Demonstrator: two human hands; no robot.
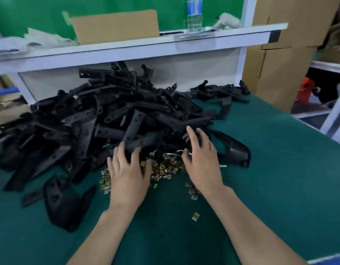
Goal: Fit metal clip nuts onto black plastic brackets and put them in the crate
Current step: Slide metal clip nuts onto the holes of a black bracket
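Table (270,188): left hand (127,175), right hand (201,163), clip nuts (165,167)

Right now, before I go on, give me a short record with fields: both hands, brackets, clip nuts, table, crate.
left hand: open, fingers spread over the nuts at the pile's edge
right hand: open, fingers spread, holding nothing
brackets: big loose pile, far left of table
clip nuts: loose heap between the hands
stray nut: alone, nearer the person
table: green surface
crate: not clearly in view

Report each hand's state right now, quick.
Left hand: open, fingers spread over the clip nuts, holding nothing.
Right hand: open, fingers spread by the bracket pile, holding nothing.
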